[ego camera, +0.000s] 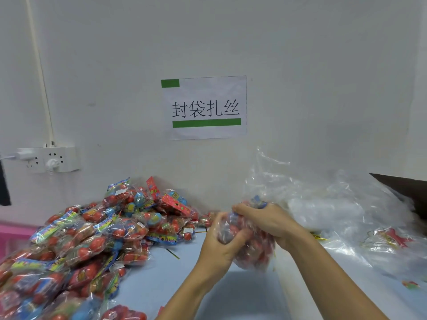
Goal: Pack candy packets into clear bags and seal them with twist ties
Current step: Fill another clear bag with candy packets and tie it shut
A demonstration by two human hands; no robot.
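Observation:
A clear bag [256, 250] stuffed with red candy packets hangs between my hands above the pale blue table [152, 280]. My left hand [219, 245] grips the bag's left side, thumb pressed into the plastic. My right hand [263, 218] curls over its top, where a blue packet shows. The bag's loose clear mouth [265, 172] rises behind my right hand. A large heap of red and blue candy packets [97, 229] covers the table's left side. Thin gold twist ties [173, 253] lie on the table near the heap.
A pile of empty clear bags [342, 211] lies at the right, with a red packet [390, 236] under the plastic. A paper sign [204, 107] hangs on the white wall. A power strip [49, 159] is mounted left. Pink crate [13, 232] at far left.

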